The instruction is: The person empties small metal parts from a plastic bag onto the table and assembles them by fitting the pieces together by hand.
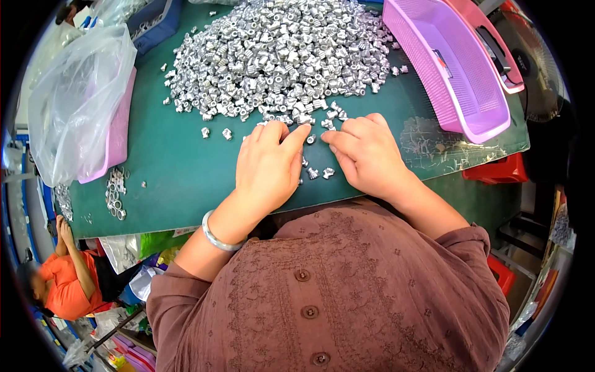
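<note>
A large heap of small silver metal fittings (279, 56) covers the far middle of the green table. At its near edge my left hand (266, 161) rests palm down with fingers curled in; whatever lies under its fingertips is hidden. Facing it, my right hand (372, 158) has its thumb and index finger drawn close together, and I cannot make out anything between them. A single fitting (311, 139) sits in the gap between the two hands. Several loose fittings (328, 173) lie nearer to me, between my wrists.
A purple plastic basket (455, 74) stands at right, beside a pink one (489, 37). Left are a clear plastic bag (83, 105) over a pink bin (118, 133), a blue bin (155, 31) and metal rings (115, 195). A person in orange (71, 282) sits at lower left.
</note>
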Available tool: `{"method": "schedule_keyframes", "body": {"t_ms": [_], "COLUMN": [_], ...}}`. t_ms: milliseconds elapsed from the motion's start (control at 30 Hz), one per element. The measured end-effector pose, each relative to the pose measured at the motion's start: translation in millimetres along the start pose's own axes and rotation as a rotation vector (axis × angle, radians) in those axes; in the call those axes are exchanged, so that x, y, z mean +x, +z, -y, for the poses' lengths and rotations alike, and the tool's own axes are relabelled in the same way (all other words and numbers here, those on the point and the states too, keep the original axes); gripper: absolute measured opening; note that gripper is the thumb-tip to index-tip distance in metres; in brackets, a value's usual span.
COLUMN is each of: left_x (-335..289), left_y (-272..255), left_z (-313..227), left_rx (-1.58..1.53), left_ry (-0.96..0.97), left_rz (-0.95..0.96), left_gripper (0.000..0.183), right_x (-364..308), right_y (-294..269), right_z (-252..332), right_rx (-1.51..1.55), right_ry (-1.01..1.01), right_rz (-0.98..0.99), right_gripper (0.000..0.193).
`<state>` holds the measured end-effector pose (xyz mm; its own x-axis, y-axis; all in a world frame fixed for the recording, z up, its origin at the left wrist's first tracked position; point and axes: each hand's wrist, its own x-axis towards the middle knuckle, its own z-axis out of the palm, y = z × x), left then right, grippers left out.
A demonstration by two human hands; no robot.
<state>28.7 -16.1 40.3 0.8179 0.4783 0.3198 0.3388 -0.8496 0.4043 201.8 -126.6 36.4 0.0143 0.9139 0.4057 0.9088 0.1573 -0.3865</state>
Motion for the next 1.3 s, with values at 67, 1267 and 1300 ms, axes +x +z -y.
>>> {"method": "schedule_keyframes", "body": {"t_ms": [67,1267,1300], "left_x": [3,5,5], "left_y": [0,17,16], "left_z": [0,-4,-4], "left_rx": [0.006,-0.194,-0.216], "left_ry": [-0.004,0.064,0.067], "left_rz": [0.009,0.008,0.034], "left_gripper": [0.027,0.027,0.029], "right_x": [0,-1,-3], "right_y": [-2,-11,-12], "right_z": [-4,-15,-16], "right_rx": [-0.011,-0.021,0.025], "right_ry": [0.030,0.046,0.011], "right_rz": [-0.016,0.021,0.016], "right_gripper": [0.018,0.026,0.026]}}
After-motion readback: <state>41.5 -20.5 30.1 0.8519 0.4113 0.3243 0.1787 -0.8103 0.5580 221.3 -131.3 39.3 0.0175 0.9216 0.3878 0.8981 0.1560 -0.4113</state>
